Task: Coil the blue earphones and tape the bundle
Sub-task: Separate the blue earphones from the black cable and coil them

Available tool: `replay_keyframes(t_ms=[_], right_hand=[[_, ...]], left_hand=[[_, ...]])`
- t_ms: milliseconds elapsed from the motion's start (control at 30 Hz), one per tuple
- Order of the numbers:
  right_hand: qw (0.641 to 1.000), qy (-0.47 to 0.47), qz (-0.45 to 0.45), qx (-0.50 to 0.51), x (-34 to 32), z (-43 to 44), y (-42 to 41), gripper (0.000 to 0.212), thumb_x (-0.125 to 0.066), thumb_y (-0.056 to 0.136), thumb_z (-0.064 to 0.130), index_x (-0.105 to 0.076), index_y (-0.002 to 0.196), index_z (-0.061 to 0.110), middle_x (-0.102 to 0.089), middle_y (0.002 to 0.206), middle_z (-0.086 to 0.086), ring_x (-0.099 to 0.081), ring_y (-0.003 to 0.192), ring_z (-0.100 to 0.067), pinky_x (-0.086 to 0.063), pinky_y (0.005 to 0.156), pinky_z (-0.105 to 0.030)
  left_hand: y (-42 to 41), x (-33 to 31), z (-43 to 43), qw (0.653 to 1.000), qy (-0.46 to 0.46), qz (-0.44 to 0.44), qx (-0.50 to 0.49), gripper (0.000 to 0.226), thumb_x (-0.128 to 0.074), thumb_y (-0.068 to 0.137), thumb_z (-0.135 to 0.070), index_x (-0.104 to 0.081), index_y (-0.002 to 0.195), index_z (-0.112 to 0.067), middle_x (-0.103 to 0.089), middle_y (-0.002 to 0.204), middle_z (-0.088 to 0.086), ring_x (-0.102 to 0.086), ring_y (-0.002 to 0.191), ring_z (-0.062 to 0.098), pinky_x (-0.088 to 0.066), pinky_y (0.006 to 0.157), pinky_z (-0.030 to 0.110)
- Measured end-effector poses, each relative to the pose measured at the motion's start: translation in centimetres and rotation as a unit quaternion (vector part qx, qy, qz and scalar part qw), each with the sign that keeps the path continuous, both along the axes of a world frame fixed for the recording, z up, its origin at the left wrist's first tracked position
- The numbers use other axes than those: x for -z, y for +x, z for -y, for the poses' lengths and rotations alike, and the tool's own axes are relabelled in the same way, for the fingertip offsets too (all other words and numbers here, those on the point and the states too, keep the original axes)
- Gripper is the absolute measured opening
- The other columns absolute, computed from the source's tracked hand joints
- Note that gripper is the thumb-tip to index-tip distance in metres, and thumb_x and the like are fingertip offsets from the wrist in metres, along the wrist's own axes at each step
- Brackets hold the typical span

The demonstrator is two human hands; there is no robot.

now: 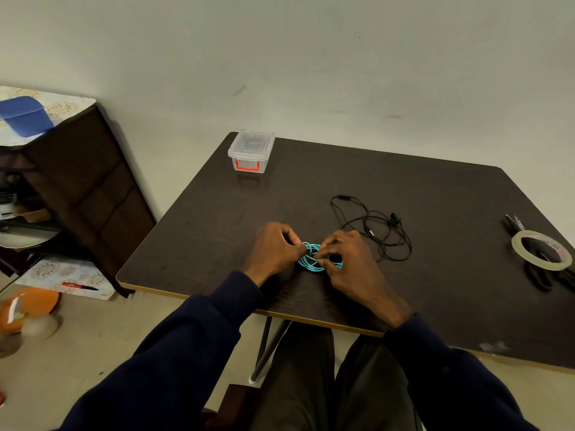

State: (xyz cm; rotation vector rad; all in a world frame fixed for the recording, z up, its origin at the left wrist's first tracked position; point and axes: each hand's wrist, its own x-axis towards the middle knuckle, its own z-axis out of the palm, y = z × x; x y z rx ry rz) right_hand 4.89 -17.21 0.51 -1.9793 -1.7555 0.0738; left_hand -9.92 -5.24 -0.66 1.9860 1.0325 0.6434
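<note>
The blue earphones (311, 259) form a small coil of several loops just above the dark table (435, 290), near its front edge. My left hand (275, 248) pinches the coil's left side. My right hand (351, 265) grips its right side, with fingertips on a strand that crosses the middle. Part of the cable is hidden under my fingers. A roll of clear tape (541, 249) lies far to the right on the table, resting on black scissors (539, 272).
Black earphones (376, 228) lie loose just behind my right hand. A clear plastic box with an orange latch (251, 150) stands at the table's back left corner. A dark cabinet (77, 188) and floor clutter are to the left.
</note>
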Motion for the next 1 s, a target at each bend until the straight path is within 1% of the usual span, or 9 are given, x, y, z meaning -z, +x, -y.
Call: replay_keyframes(t_ms=[167,300,367,467,533,667,767,900,1000], right_hand=[[1.000,-0.004,-0.010,-0.014,-0.1,-0.1,0.1,0.018,-0.075,0.087,0.023,-0.077,0.105,0.023,-0.065,0.107,0.008,-0.040,0.098,-0.008,-0.028,0.075,-0.013],[0.999,-0.026,-0.006,-0.024,0.0,-0.2,-0.1,0.026,-0.072,0.089,0.021,-0.074,0.114,0.026,-0.062,0.109,0.008,-0.040,0.100,-0.010,-0.034,0.078,-0.026],[1.000,-0.019,-0.009,-0.020,0.0,-0.1,-0.1,0.026,-0.072,0.089,0.022,-0.074,0.114,0.025,-0.062,0.109,0.008,-0.041,0.100,-0.011,-0.037,0.080,-0.028],[1.000,-0.004,-0.020,-0.011,0.0,0.1,-0.1,0.023,-0.073,0.088,0.022,-0.073,0.111,0.025,-0.062,0.107,0.010,-0.043,0.100,-0.009,-0.041,0.084,-0.027],[1.000,-0.002,-0.025,-0.008,0.0,0.1,-0.1,0.025,-0.074,0.087,0.022,-0.071,0.112,0.025,-0.061,0.106,0.012,-0.043,0.100,-0.007,-0.037,0.082,-0.024],[1.000,-0.011,-0.023,-0.004,0.0,0.1,-0.1,0.029,-0.074,0.087,0.021,-0.070,0.116,0.024,-0.062,0.108,0.009,-0.042,0.102,-0.008,-0.034,0.080,-0.021],[0.999,-0.011,-0.033,-0.005,0.0,0.2,-0.2,0.029,-0.073,0.088,0.020,-0.070,0.117,0.024,-0.061,0.109,0.009,-0.041,0.102,-0.006,-0.031,0.078,-0.015],[1.000,-0.009,-0.020,-0.001,-0.1,0.3,-0.3,0.021,-0.074,0.087,0.022,-0.073,0.109,0.024,-0.063,0.109,0.008,-0.043,0.103,-0.009,-0.034,0.081,-0.022],[1.000,-0.006,-0.017,0.002,-0.1,0.3,-0.3,0.018,-0.075,0.087,0.021,-0.075,0.105,0.023,-0.063,0.110,0.007,-0.044,0.103,-0.010,-0.033,0.079,-0.020]], left_hand=[[-0.2,0.0,0.3,1.000,0.010,0.021,0.000,0.025,-0.082,0.081,-0.008,-0.064,0.077,-0.025,-0.069,0.078,-0.008,-0.067,0.068,-0.005,-0.054,0.058,0.011],[-0.4,-0.1,0.8,0.999,0.022,0.044,0.006,0.026,-0.082,0.079,-0.004,-0.065,0.078,-0.024,-0.069,0.077,-0.008,-0.066,0.064,-0.002,-0.055,0.061,0.013],[-0.5,-0.3,1.0,0.998,0.021,0.060,0.010,0.022,-0.082,0.079,-0.003,-0.068,0.082,-0.020,-0.070,0.080,-0.007,-0.065,0.066,-0.001,-0.055,0.064,0.013],[-1.0,-0.5,1.1,0.996,0.020,0.080,0.040,0.018,-0.082,0.079,-0.002,-0.074,0.085,-0.018,-0.072,0.085,-0.009,-0.068,0.077,0.000,-0.056,0.073,0.014],[-1.4,-0.6,1.0,0.995,0.027,0.079,0.063,0.015,-0.080,0.081,-0.002,-0.077,0.086,-0.016,-0.071,0.089,-0.010,-0.069,0.083,0.001,-0.056,0.078,0.015],[-2.2,-0.8,0.6,0.989,0.048,0.070,0.119,0.015,-0.075,0.085,0.000,-0.078,0.089,-0.014,-0.069,0.096,-0.006,-0.066,0.093,0.002,-0.053,0.083,0.011],[-2.6,-0.6,0.5,0.982,0.062,0.040,0.172,0.012,-0.075,0.087,-0.009,-0.077,0.094,-0.019,-0.068,0.102,-0.008,-0.064,0.098,0.000,-0.052,0.088,0.013],[-2.7,-0.2,0.7,0.986,0.086,0.016,0.142,0.006,-0.079,0.085,-0.020,-0.075,0.089,-0.023,-0.066,0.098,-0.014,-0.062,0.095,0.001,-0.054,0.087,0.021],[-2.5,-0.2,0.8,0.988,0.102,0.021,0.112,0.010,-0.082,0.081,-0.018,-0.076,0.089,-0.020,-0.067,0.095,-0.013,-0.064,0.091,0.004,-0.056,0.083,0.021]])
